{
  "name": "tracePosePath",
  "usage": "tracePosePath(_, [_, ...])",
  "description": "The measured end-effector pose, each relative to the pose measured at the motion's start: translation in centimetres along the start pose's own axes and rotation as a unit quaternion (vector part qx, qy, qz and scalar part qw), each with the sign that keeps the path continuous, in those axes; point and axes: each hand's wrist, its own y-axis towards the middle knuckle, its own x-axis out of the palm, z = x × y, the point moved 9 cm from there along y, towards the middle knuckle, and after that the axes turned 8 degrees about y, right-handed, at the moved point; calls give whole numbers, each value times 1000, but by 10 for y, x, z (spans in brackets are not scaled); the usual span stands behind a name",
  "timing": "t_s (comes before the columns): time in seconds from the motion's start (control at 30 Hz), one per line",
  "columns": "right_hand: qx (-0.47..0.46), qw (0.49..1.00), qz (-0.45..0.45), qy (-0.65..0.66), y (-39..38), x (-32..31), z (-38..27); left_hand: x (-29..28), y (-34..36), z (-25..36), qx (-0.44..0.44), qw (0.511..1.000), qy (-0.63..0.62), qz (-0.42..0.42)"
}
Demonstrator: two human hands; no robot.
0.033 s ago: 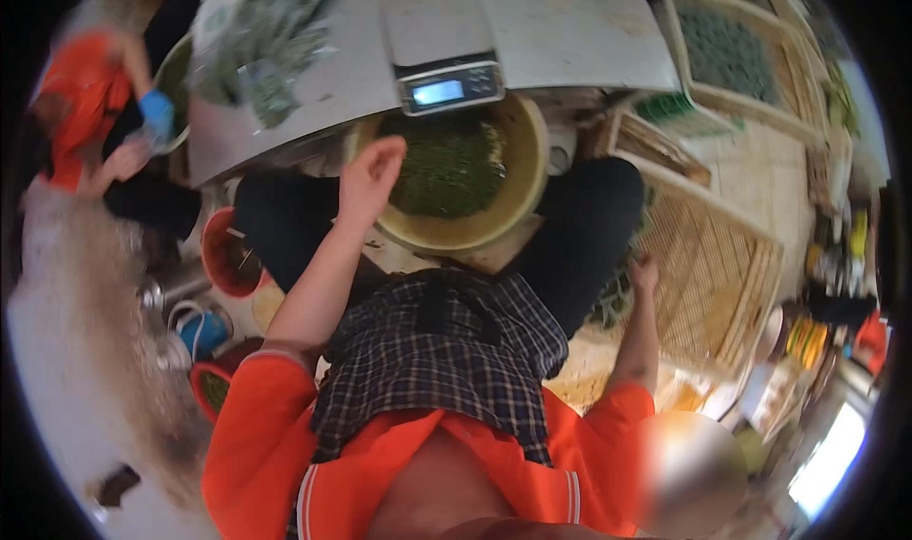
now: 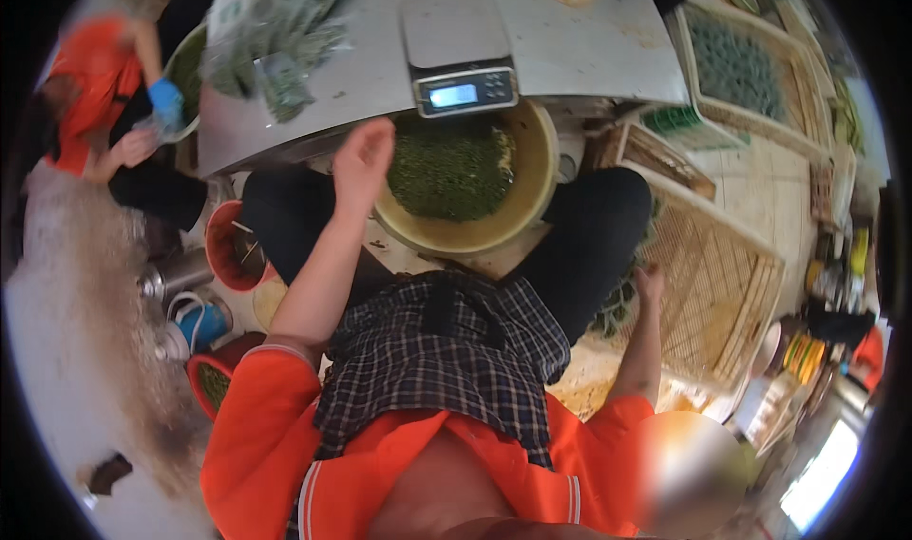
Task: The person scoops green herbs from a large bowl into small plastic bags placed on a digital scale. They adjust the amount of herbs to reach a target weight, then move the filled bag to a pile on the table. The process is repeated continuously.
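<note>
A large yellowish basin (image 2: 456,241) stands between my knees, part-filled with dark green chopped leafy stuff (image 2: 451,174). My left hand (image 2: 363,165) is raised over the basin's left rim, fingers loosely bent and nothing visible in them. Down at my right, beside my knee, my right hand (image 2: 651,284) hangs at the edge of a slatted crate (image 2: 712,284), next to green leafy stems (image 2: 616,310). Its fingers are partly blurred, so their grip does not show. A digital scale (image 2: 465,56) with a lit display sits on the metal table's near edge, its pan bare.
Clear bags of greens (image 2: 280,41) lie on the metal table (image 2: 589,56). Another crate (image 2: 750,75) of greenery stands far right. Red buckets (image 2: 236,246) and a blue jug (image 2: 201,323) stand by my left leg. At left, a co-worker's blue-gloved hand (image 2: 165,101) is beside a bowl.
My left hand has shifted slightly left and up relative to the basin. The whole view has swung a little. My right hand stays beside the crate.
</note>
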Motion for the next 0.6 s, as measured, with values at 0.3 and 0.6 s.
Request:
tracePosePath(0.3, [-318, 889, 127, 304, -52, -105, -329, -196, 117, -73, -168, 872, 265, 376])
tracePosePath(0.6, [-481, 828, -285, 36, -200, 73, -495, -117, 113, 61, 191, 951, 97, 223])
